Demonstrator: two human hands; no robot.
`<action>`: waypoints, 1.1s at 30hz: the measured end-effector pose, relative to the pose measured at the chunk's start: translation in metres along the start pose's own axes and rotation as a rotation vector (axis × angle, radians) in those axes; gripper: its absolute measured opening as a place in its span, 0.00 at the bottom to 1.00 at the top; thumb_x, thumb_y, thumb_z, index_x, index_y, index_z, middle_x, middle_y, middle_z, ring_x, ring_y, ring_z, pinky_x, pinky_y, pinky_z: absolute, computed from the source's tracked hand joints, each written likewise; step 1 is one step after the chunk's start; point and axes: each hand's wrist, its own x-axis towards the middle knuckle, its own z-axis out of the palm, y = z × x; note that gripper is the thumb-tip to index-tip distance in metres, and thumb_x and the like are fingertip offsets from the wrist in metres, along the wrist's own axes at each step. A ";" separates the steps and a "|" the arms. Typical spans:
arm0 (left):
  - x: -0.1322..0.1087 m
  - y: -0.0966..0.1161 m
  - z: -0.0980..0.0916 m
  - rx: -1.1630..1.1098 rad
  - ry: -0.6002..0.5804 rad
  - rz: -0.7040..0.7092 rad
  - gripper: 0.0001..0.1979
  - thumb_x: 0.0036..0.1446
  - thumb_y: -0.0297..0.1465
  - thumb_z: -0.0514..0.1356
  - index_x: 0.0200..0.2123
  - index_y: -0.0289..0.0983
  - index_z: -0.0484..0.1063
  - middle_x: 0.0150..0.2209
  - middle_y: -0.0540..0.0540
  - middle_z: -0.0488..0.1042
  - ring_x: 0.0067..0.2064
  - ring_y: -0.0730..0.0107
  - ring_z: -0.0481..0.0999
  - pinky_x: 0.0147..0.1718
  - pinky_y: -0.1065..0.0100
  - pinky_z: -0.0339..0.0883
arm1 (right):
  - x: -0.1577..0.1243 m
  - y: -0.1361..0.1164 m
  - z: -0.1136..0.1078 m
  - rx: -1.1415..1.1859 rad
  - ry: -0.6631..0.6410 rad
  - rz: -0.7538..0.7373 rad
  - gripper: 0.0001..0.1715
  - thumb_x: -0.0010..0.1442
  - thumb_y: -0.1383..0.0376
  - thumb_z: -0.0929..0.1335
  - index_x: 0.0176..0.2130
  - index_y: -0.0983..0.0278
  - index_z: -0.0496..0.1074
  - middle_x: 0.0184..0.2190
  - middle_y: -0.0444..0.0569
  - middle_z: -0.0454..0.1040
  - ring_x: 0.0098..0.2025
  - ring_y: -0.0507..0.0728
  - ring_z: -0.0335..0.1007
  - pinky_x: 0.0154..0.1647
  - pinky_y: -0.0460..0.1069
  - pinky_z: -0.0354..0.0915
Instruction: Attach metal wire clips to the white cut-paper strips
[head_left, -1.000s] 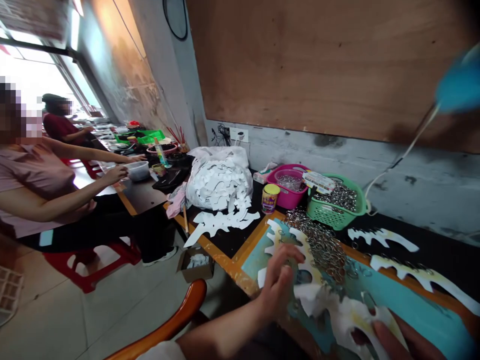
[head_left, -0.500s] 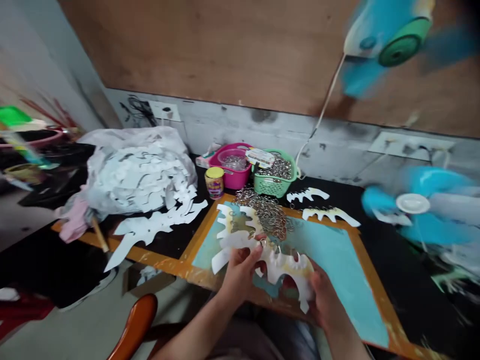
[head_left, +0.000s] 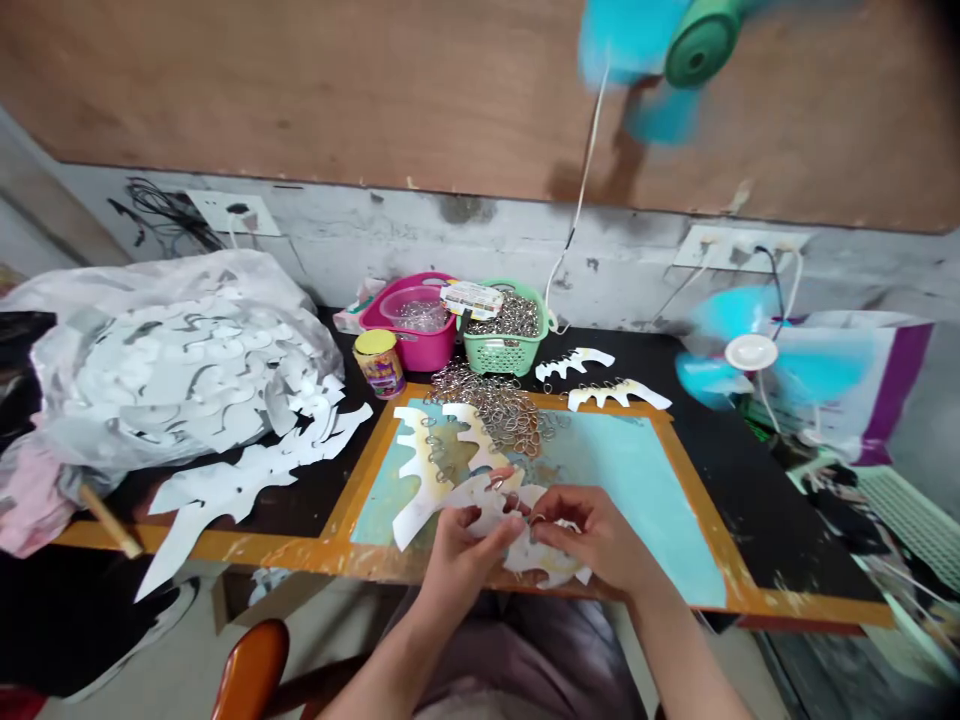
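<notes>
My left hand (head_left: 465, 555) and my right hand (head_left: 596, 535) both grip a white jagged card cutout (head_left: 517, 515) over the near edge of the blue mat (head_left: 637, 480). My right fingers pinch at a small metal ring on the cutout. More white cutouts (head_left: 431, 455) with rings lie on the mat just beyond my hands. A heap of loose metal rings (head_left: 499, 405) sits at the mat's far edge.
A big bag of white cutouts (head_left: 165, 365) fills the table's left. At the back stand a pink basket (head_left: 416, 335), a green basket of rings (head_left: 506, 335) and a small can (head_left: 377, 362). A blue fan (head_left: 754, 355) spins at right. An orange chair back (head_left: 251, 670) is at lower left.
The view has swung right, away from the seated co-workers, and now faces the mat. My hands have come together on the cutout, the right moving in to pinch at a ring.
</notes>
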 end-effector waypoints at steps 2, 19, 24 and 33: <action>-0.001 0.004 0.004 0.003 0.022 0.000 0.26 0.41 0.37 0.75 0.43 0.31 0.77 0.35 0.42 0.82 0.34 0.61 0.81 0.33 0.68 0.75 | -0.002 0.001 0.002 0.026 0.023 0.007 0.12 0.57 0.57 0.74 0.33 0.64 0.75 0.28 0.44 0.74 0.31 0.52 0.67 0.32 0.45 0.60; 0.003 -0.001 0.008 -0.187 0.043 -0.039 0.23 0.34 0.38 0.77 0.31 0.32 0.76 0.28 0.47 0.79 0.26 0.70 0.76 0.26 0.73 0.70 | -0.014 0.003 0.001 0.024 0.093 -0.017 0.17 0.59 0.54 0.72 0.30 0.65 0.74 0.23 0.42 0.66 0.27 0.51 0.58 0.28 0.45 0.54; 0.002 -0.002 0.007 -0.117 -0.089 -0.191 0.19 0.37 0.35 0.76 0.31 0.29 0.78 0.27 0.43 0.80 0.26 0.68 0.77 0.29 0.69 0.72 | -0.017 0.005 0.000 0.038 0.117 -0.019 0.17 0.56 0.53 0.74 0.31 0.65 0.74 0.22 0.40 0.64 0.25 0.49 0.55 0.25 0.45 0.51; -0.016 -0.005 0.020 -0.323 -0.168 -0.134 0.19 0.38 0.37 0.76 0.26 0.33 0.72 0.23 0.49 0.72 0.24 0.73 0.71 0.26 0.71 0.68 | -0.017 0.021 0.030 0.638 0.081 -0.090 0.27 0.46 0.50 0.78 0.21 0.62 0.64 0.22 0.43 0.65 0.24 0.52 0.57 0.25 0.46 0.56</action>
